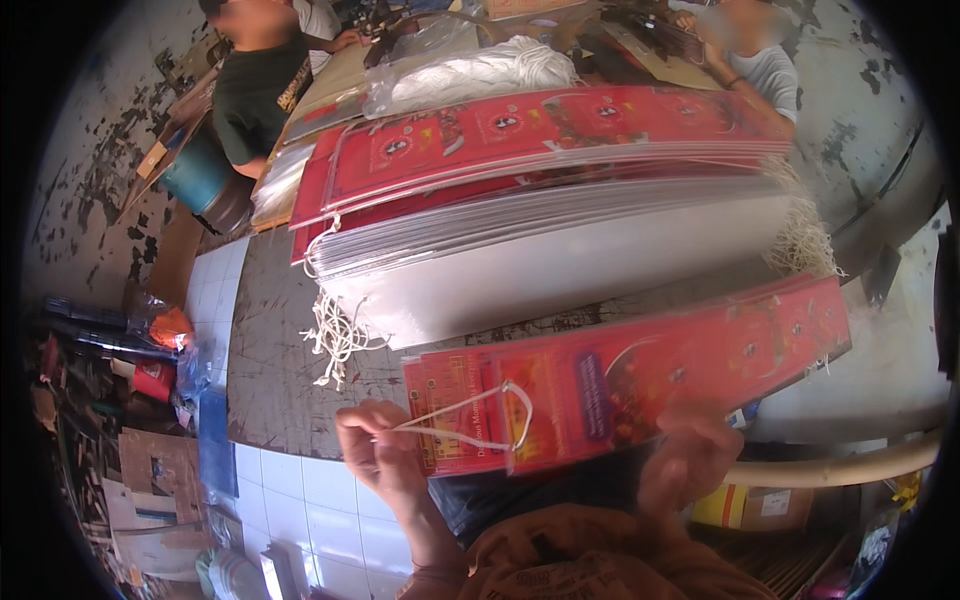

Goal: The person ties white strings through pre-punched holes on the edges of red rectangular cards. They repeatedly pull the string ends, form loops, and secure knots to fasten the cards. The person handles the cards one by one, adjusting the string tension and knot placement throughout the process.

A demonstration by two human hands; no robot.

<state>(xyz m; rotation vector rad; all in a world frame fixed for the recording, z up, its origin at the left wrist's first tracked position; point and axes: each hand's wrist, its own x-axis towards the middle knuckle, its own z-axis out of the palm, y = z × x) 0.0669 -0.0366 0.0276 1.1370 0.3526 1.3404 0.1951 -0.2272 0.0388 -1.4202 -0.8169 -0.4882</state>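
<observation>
Extending from left hand [380,440], cord [455,406] loops rightward

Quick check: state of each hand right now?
Left hand: closed, fingertips pinching a looped white cord.
Right hand: blurred, at the near edge of the red printed sheets; whether it grips them cannot be told.

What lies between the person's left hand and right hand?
In the head view, the cream cord loop the left hand pinches comes first, then the near red printed sheets, up to the right hand.
</observation>
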